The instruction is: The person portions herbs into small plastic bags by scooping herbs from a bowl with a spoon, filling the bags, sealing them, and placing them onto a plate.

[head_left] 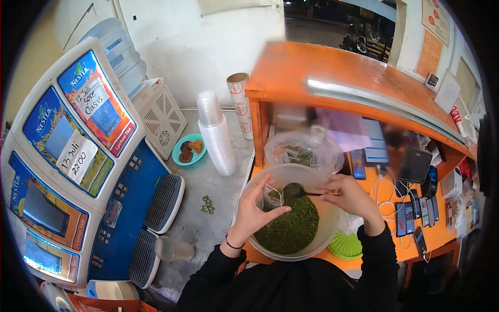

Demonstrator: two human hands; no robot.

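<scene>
A large translucent bowl [328, 236] stands right in front of me, with a mass of finely chopped green leaves [292, 226] in it. My left hand [252, 214] is over the bowl's left side, thumb and fingers gripping a small see-through plastic bag [272, 195] by its mouth. From the right, my right hand [347, 193] grips the handle of a dark spoon [294, 191]. The spoon's head is beside the bag's opening, above the leaves; whether anything lies in it I cannot tell. Behind the bowl, a larger plastic bag [280, 146] holds small packets of green leaves.
Several phones [405, 218] and white cables lie on the orange counter at right. A green ribbed lid-like item [345, 245] is beside the bowl. At left are stacked plastic cups [217, 140], a turquoise plate [182, 157] with food, a plastic cup [174, 248] and a drink dispenser [122, 208].
</scene>
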